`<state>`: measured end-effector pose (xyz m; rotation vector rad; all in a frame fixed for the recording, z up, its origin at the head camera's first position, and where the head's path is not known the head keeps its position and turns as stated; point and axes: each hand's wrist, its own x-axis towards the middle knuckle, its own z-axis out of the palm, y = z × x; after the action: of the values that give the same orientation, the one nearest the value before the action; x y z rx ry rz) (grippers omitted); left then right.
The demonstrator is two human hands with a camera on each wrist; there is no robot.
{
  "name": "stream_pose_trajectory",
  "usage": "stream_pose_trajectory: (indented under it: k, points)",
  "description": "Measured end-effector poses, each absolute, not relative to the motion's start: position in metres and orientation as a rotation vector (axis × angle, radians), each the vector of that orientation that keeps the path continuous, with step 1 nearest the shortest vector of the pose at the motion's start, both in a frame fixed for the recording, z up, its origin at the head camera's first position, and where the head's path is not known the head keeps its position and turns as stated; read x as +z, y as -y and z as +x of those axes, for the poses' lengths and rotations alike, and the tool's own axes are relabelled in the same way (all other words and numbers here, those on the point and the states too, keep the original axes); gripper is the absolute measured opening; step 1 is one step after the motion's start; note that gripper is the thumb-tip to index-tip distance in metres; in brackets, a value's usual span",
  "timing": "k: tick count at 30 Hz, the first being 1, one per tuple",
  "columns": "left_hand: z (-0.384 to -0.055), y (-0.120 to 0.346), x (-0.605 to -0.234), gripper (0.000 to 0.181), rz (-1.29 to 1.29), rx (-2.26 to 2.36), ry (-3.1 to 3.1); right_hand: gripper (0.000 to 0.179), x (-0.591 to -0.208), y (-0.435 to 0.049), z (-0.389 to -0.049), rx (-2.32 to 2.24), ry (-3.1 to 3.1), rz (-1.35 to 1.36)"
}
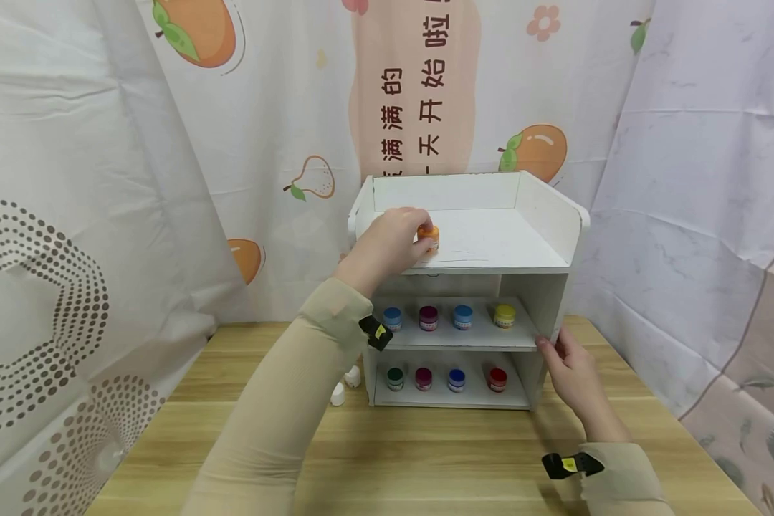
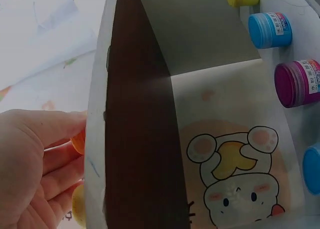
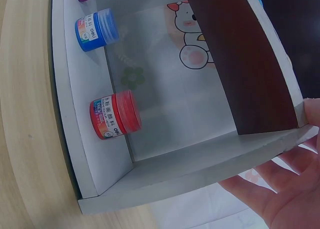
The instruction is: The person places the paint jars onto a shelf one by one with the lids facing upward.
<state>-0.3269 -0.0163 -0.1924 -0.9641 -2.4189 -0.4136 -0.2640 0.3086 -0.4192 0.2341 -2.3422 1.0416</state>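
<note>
Up on the top tier of a white three-tier shelf (image 1: 542,215), toward its left side, a small orange paint jar (image 1: 428,237) is pinched between the curled fingers of the left hand (image 1: 387,244). Lower down, the shelf's right side panel is touched by the right hand (image 1: 570,369), its fingers held straight and close together. Four paint jars are seen on the middle tier and four on the bottom tier, a red jar (image 1: 497,379) rightmost below. All of it is set on a wooden table (image 1: 426,451).
</note>
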Motion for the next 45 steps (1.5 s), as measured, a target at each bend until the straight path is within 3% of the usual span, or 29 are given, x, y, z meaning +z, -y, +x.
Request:
stream_pose_trajectory:
  k: [8, 26, 34, 45]
  points:
    - [-0.331, 0.015, -0.192, 0.01, -0.945, -0.376, 2.444, 0.047, -0.417, -0.308, -0.264, 1.043, 2.347, 0.234]
    - [-0.321, 0.031, -0.199, 0.022, -1.012, -0.489, 2.075, 0.046, -0.418, -0.309, -0.265, 1.047, 2.332, 0.241]
    - [-0.302, 0.059, -0.219, 0.017, -1.104, -0.612, 1.643, 0.047, -0.421, -0.311, -0.267, 1.043, 2.335, 0.247]
    - [-0.285, 0.111, -0.266, 0.019, -0.982, -0.736, 1.602, 0.044, -0.419, -0.309, -0.267, 1.021, 2.333, 0.231]
